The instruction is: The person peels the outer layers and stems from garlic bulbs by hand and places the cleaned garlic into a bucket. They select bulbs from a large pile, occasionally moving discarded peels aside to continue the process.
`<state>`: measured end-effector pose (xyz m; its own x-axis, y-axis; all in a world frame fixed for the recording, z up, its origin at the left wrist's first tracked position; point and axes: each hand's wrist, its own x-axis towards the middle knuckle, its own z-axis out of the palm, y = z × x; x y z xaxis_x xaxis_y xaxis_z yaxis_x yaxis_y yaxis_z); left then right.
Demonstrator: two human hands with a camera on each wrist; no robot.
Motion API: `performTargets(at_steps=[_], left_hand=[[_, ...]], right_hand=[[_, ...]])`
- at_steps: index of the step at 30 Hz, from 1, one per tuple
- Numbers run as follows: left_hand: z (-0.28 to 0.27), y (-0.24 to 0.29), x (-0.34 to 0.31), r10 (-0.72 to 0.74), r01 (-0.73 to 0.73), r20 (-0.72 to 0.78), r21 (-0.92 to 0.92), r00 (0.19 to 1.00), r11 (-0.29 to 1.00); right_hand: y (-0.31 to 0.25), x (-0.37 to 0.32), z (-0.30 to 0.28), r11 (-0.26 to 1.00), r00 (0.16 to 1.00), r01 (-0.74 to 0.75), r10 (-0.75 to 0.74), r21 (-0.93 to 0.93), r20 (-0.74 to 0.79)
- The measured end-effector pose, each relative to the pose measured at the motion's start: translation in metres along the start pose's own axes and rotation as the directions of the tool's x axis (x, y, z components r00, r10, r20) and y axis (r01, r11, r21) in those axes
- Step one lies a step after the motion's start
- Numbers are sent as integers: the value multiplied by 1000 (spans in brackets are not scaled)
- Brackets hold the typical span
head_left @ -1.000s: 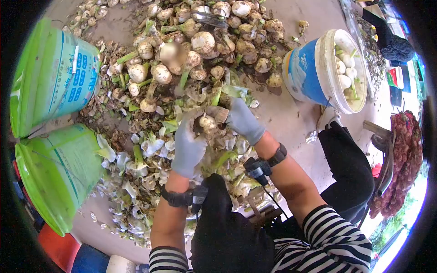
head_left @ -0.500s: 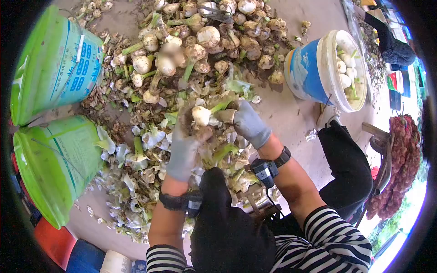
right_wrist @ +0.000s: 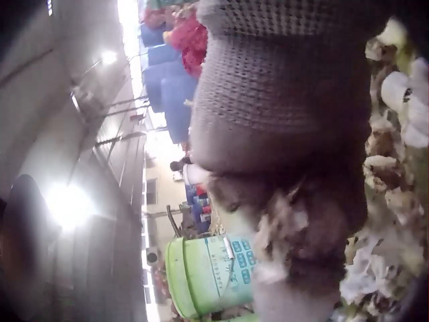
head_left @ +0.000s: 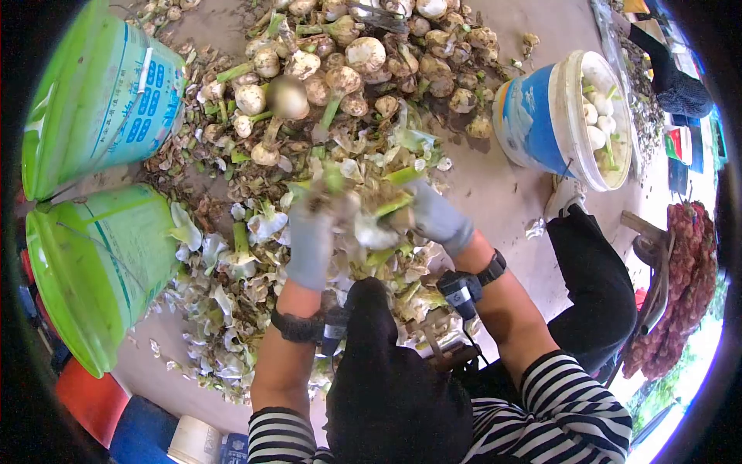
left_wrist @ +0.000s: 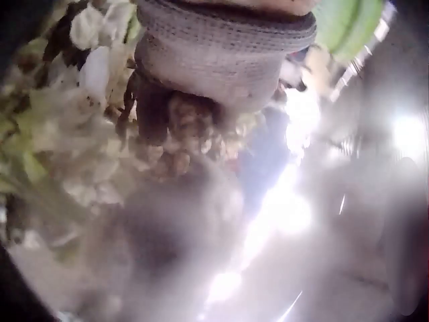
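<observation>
Right hand has a green stalk beside its fingertips, grip too blurred to tell; light, steady pressure suits it.

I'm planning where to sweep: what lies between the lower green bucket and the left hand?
Between the lower green bucket and the left hand, the head view shows a litter of pale peelings with a green stalk among them.

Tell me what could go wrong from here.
The blurred pale bulb between the left hand and right hand might slip and drop among the loose peelings. The shoe sits close to the blue-and-white bucket, so a shifted foot might knock it and spill the white bulbs inside.
</observation>
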<state>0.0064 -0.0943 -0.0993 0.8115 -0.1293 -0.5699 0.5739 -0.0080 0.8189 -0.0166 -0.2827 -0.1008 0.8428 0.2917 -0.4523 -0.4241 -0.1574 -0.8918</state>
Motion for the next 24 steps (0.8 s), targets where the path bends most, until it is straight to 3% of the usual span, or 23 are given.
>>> performTargets(at_steps=[1, 2, 3, 4, 5, 6, 7, 9, 11, 12, 14, 15, 17, 18, 20, 21, 22, 24], left_hand=[[-7, -10, 13, 102, -72, 59, -383, 993, 921], [-19, -12, 22, 32, 12, 88, -457, 996, 889], [-26, -17, 26, 13, 49, 115, -521, 993, 852], [-27, -16, 27, -4, 90, 148, -581, 989, 809], [-25, -16, 23, 116, -4, 165, -559, 980, 829], [-18, -16, 21, 186, -113, 96, -506, 978, 855], [-19, -21, 23, 161, -106, 84, -452, 983, 886], [-20, -30, 22, 132, -92, 75, -393, 988, 915], [-11, -17, 12, 157, -86, 171, -365, 973, 927], [-10, -12, 9, 155, -83, 172, -367, 973, 926], [-12, -6, 5, 146, -23, 236, -457, 961, 889], [-15, -8, 4, 108, 9, 231, -454, 967, 891], [-16, -12, 3, 130, -2, 229, -488, 965, 873], [-16, -14, 3, 157, -16, 226, -523, 961, 852], [-16, -14, 11, 159, -28, 207, -523, 965, 852], [-17, -15, 13, 160, -41, 186, -521, 969, 852], [-22, -19, 14, 84, -2, 147, -484, 986, 875], [-23, -23, 18, 55, -2, 92, -492, 994, 870]], right_hand=[[4, -7, 1, 973, 990, 94, -113, 209, 83], [1, -12, 5, 896, 961, 161, -238, 414, 141], [-4, -16, 10, 918, 978, 176, -203, 356, 41], [-3, -12, 10, 919, 979, 175, -201, 354, 39], [-1, -6, 6, 991, 994, 110, -110, 77, 0], [3, -1, 5, 980, 998, 17, -30, -200, -62], [3, 5, 7, 837, 987, 5, -91, -547, -129], [-1, 9, 9, 806, 973, 51, -174, -589, -153], [-18, 13, 12, 749, 950, 110, -273, -654, -153], [-16, 16, 8, 748, 951, 107, -270, -655, -153], [-11, 21, 1, 643, 986, 145, -154, -752, 59], [-6, 24, 0, 643, 986, 148, -155, -751, 62], [-2, 24, 0, 901, 981, 195, -179, -386, 76], [-2, 19, -1, 901, 981, 194, -179, -387, 76], [-12, 6, 2, 989, 997, 83, -83, 122, -5], [1, 0, -1, 920, 977, 204, -210, 336, -17], [2, -6, -2, 919, 977, 203, -211, 339, -12], [2, -18, -5, 719, 967, 238, -110, 653, -231]])
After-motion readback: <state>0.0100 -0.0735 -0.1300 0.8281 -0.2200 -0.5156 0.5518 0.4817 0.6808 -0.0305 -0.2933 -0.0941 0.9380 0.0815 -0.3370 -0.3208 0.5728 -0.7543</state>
